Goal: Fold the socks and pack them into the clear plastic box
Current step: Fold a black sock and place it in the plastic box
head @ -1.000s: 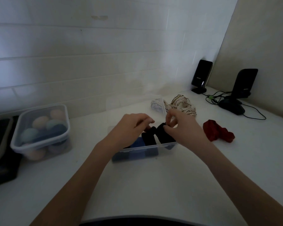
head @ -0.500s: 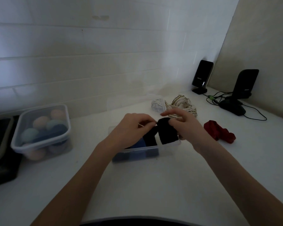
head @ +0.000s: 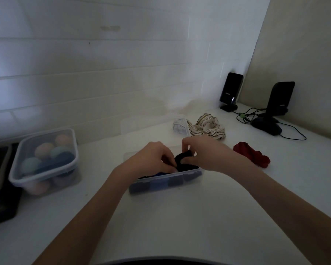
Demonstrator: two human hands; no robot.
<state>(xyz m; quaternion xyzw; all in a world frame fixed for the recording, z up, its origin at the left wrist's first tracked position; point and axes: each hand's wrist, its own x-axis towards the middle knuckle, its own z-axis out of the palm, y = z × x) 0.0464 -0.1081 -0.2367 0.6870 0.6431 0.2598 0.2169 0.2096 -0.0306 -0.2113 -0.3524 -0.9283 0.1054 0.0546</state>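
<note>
We have both hands over the clear plastic box [head: 161, 181] at the middle of the white counter [head: 180, 217], our left hand [head: 151, 159] and right hand [head: 204, 153] each pinching the black sock [head: 182, 159] that sits in the box's right end beside darker and blue folded socks, our fingers hiding most of the box's inside. At one o'clock from the box lie a striped sock [head: 208, 127] and a pale balled sock [head: 179, 126], with a red sock [head: 251, 153] at three o'clock. At nine o'clock stands a lidded tub [head: 44, 159] of coloured balls, and two black speakers [head: 230, 92] with cables stand at two o'clock, well apart from the box.
</note>
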